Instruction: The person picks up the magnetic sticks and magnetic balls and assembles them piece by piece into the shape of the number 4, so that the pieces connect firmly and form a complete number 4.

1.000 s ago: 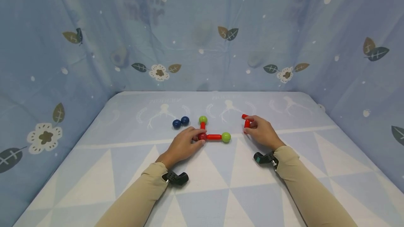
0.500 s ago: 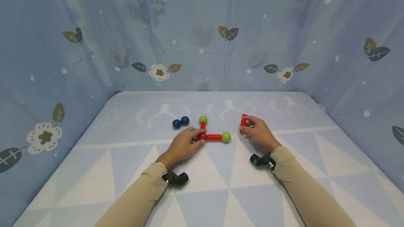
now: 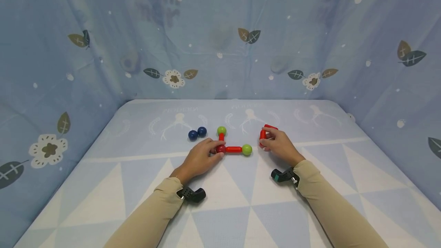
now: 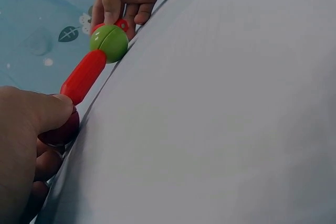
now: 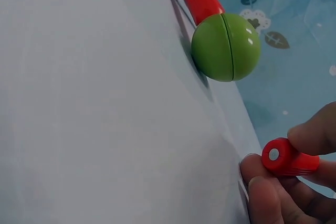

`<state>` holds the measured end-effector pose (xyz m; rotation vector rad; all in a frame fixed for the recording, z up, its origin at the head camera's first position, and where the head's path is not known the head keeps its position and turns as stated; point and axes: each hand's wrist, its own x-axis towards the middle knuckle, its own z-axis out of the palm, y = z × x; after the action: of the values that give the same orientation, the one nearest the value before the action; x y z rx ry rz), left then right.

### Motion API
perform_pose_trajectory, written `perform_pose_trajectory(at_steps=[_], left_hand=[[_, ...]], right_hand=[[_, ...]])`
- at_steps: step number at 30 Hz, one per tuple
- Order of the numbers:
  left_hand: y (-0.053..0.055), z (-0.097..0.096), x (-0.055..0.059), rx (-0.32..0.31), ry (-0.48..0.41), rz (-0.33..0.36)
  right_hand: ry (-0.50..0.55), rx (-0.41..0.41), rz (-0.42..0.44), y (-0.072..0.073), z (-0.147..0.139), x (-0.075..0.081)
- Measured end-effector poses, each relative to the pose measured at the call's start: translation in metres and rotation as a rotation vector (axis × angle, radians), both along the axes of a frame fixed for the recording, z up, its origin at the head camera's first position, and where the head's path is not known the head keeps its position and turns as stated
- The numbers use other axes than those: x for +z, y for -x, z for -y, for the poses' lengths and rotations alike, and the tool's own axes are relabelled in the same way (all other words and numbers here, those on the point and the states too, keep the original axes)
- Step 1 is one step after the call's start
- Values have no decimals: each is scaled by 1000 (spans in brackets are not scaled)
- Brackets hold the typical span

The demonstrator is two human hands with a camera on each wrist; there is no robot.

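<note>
**Left grip (image 3: 200, 160) on a glossy dark red ball (image 3: 221, 149), right grip (image 3: 284, 144) on a bright red faceted rod (image 3: 263, 137)**

A pale blue leaf-and-flower-print curtain (image 3: 220, 10) stands behind a surface (image 3: 224, 225) covered in blue-and-white triangle-print cloth, whose near edge falls outside the head view. Two beige sleeves (image 3: 144, 211) are cut off by the frame.

The left grip is closed in a pinch on the dark red ball, about midway between the surface's left and right edges; fingertips cover part of it. The right grip, toward the right edge, is closed to the rod's thickness, with the bright red faceted rod at its fingertips, on the side facing the left edge. Whether that rod touches the surface is hard to tell.

Joined to the dark red ball, a crosswise red rod (image 3: 234, 149) runs toward the right edge to a lime-green ball (image 3: 247, 149); a lengthwise red rod (image 3: 221, 137), its near end hidden by fingers, runs toward the far edge to a second lime-green ball (image 3: 222, 130). Two dark blue balls (image 3: 193, 135) lie side by side, nearer the left edge.

Just beyond the right grip, toward the far edge, a loose red rod (image 3: 271, 127) is partly covered by fingers.
</note>
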<state>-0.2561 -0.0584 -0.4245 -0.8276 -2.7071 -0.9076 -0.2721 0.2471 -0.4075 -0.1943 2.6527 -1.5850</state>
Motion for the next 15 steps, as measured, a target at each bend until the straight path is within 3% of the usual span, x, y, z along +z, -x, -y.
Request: perform_pose_trajectory(at_steps=[15], left_hand=[[0, 0, 1, -1, 0, -9]], right_hand=[[134, 75, 0, -1, 12, -2]])
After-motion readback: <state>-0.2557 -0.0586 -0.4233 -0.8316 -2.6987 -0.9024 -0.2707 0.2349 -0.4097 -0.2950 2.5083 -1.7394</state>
